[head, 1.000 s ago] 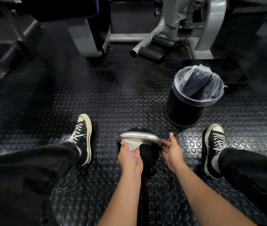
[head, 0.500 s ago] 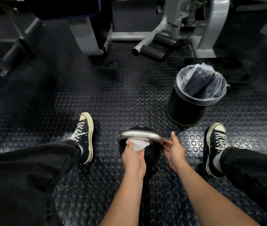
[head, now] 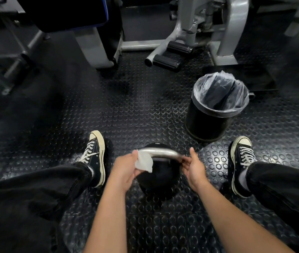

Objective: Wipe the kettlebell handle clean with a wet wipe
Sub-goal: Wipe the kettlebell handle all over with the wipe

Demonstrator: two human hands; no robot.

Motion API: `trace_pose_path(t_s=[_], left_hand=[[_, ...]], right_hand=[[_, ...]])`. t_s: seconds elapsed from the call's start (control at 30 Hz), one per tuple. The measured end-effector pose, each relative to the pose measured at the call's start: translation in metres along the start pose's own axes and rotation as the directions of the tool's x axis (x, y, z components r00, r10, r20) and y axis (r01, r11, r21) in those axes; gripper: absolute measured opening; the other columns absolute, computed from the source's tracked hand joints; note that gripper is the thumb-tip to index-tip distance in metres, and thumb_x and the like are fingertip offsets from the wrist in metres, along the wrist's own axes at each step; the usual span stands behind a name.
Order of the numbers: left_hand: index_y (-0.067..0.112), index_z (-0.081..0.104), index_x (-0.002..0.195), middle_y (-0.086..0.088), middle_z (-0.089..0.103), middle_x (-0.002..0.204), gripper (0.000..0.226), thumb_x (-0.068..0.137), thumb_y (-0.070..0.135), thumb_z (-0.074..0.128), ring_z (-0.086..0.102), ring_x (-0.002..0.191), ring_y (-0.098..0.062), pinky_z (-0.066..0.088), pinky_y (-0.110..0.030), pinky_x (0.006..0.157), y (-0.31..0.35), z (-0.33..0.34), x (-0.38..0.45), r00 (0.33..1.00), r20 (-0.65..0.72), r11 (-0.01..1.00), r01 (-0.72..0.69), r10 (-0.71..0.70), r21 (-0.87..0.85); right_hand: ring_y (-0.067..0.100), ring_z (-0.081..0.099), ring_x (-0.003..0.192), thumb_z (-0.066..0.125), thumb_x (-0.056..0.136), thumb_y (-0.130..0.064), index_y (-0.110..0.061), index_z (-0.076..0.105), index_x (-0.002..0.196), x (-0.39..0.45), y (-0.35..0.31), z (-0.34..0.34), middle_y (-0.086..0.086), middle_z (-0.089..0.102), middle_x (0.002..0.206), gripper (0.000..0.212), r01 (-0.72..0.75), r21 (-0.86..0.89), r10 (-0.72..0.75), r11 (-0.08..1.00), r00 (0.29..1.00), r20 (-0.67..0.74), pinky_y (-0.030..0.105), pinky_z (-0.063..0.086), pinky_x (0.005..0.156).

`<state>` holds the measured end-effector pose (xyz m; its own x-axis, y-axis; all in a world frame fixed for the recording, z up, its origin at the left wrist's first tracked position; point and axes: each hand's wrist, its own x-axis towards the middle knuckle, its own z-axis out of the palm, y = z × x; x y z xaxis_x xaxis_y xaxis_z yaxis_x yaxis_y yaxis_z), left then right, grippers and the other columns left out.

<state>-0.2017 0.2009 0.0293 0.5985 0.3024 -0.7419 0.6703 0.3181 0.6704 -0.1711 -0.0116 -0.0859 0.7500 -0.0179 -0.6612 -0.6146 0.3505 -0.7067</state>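
Left hand (head: 125,170) grips the wipe (head: 143,161) against the handle (head: 160,153); right hand (head: 193,166) holds the other end, fingers loosely curled. Beyond, the bin (head: 207,123) holds a clear liner (head: 220,94).

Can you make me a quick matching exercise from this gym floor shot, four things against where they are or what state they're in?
Things:
1. wet wipe
2. kettlebell handle
3. bin
4. right hand

States:
A. lined with a clear bag, standing on the floor
B. steadying the handle's right end
C. shiny metal, arching over a black ball
D. white, held by the left hand against the handle's left end

Pairs: 1-D, 2-C, 3-A, 4-B
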Motion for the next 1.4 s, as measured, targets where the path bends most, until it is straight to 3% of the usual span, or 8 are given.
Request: trace_pose_path(t_s=[0.07, 0.17, 0.23, 0.37, 0.77, 1.1, 1.27, 1.4], left_hand=[[0.0, 0.069, 0.109, -0.012, 0.073, 0.098, 0.041, 0.107, 0.035, 0.048, 0.067, 0.084, -0.016, 0.056, -0.032, 0.069, 0.026, -0.006, -0.006, 0.97, 0.006, 0.887, -0.225, 0.243, 0.404], [0.003, 0.063, 0.081, -0.007, 0.065, 0.073, 0.049, 0.107, 0.039, 0.042, 0.051, 0.062, -0.014, 0.034, -0.029, 0.056, 0.066, 0.004, -0.014, 0.8, 0.185, 0.39, -0.463, 0.571, 0.796], [0.014, 0.063, 0.082, -0.001, 0.064, 0.077, 0.04, 0.108, 0.035, 0.041, 0.053, 0.066, -0.008, 0.034, -0.025, 0.057, 0.079, 0.02, -0.008, 0.774, 0.335, 0.225, -0.514, 0.536, 0.828], [0.016, 0.061, 0.082, -0.002, 0.064, 0.082, 0.039, 0.109, 0.035, 0.04, 0.057, 0.079, -0.016, 0.04, -0.03, 0.071, 0.071, 0.039, 0.025, 0.846, 0.474, 0.026, -0.494, 0.246, 0.869], [0.009, 0.054, 0.072, -0.004, 0.055, 0.067, 0.05, 0.108, 0.041, 0.041, 0.047, 0.061, -0.019, 0.04, -0.033, 0.06, 0.057, 0.049, 0.029, 0.834, 0.525, 0.009, -0.534, 0.169, 0.846], [0.01, 0.045, 0.07, -0.005, 0.047, 0.065, 0.048, 0.107, 0.04, 0.042, 0.04, 0.06, -0.02, 0.034, -0.033, 0.056, 0.059, 0.048, 0.031, 0.822, 0.543, 0.013, -0.553, 0.17, 0.833], [0.012, 0.046, 0.069, -0.004, 0.05, 0.064, 0.048, 0.108, 0.04, 0.041, 0.042, 0.058, -0.019, 0.034, -0.031, 0.056, 0.06, 0.053, 0.027, 0.804, 0.569, 0.011, -0.579, 0.173, 0.816], [0.011, 0.049, 0.071, -0.007, 0.051, 0.065, 0.047, 0.108, 0.038, 0.042, 0.046, 0.062, -0.021, 0.034, -0.026, 0.059, 0.056, 0.058, 0.025, 0.806, 0.575, 0.015, -0.582, 0.14, 0.813]], right_hand=[[0.019, 0.069, 0.107, 0.044, 0.104, -0.055, -0.002, 0.07, 0.111, 0.0, 0.0, -0.001, 0.014, 0.076, 0.112, 0.059, -0.011, 0.003, 0.011, 1.0, 1.0, 0.004, 0.037, 0.051, 0.101], [0.022, 0.071, 0.108, 0.045, 0.104, -0.056, -0.001, 0.07, 0.114, 0.002, -0.001, -0.001, 0.014, 0.077, 0.11, 0.061, -0.026, 0.006, 0.026, 1.0, 1.0, -0.004, 0.032, 0.053, 0.086], [0.022, 0.071, 0.108, 0.045, 0.104, -0.056, -0.002, 0.07, 0.113, 0.002, -0.001, 0.0, 0.015, 0.077, 0.11, 0.06, -0.045, 0.011, 0.045, 0.999, 0.999, -0.003, 0.03, 0.053, 0.081], [0.02, 0.071, 0.106, 0.043, 0.104, -0.056, -0.003, 0.07, 0.113, 0.002, -0.001, -0.001, 0.014, 0.077, 0.111, 0.061, -0.033, -0.002, 0.033, 0.999, 0.999, -0.006, 0.028, 0.051, 0.08], [0.022, 0.071, 0.108, 0.046, 0.103, -0.056, -0.001, 0.07, 0.114, 0.007, 0.003, -0.003, 0.014, 0.077, 0.111, 0.061, -0.018, 0.003, 0.018, 1.0, 0.999, -0.031, 0.034, 0.054, 0.096], [0.023, 0.071, 0.108, 0.046, 0.105, -0.052, -0.004, 0.071, 0.103, 0.007, 0.003, -0.003, 0.016, 0.076, 0.11, 0.055, -0.02, 0.023, 0.021, 1.0, 0.999, -0.034, 0.027, 0.054, 0.083], [0.025, 0.07, 0.111, 0.047, 0.103, -0.056, -0.002, 0.071, 0.11, 0.009, 0.004, -0.002, 0.017, 0.075, 0.113, 0.059, -0.025, 0.015, 0.026, 1.0, 0.999, -0.03, 0.036, 0.053, 0.1], [0.024, 0.07, 0.11, 0.046, 0.104, -0.053, -0.004, 0.069, 0.105, 0.007, 0.002, -0.003, 0.018, 0.075, 0.113, 0.055, -0.027, 0.014, 0.027, 1.0, 0.999, -0.027, 0.028, 0.054, 0.085]])
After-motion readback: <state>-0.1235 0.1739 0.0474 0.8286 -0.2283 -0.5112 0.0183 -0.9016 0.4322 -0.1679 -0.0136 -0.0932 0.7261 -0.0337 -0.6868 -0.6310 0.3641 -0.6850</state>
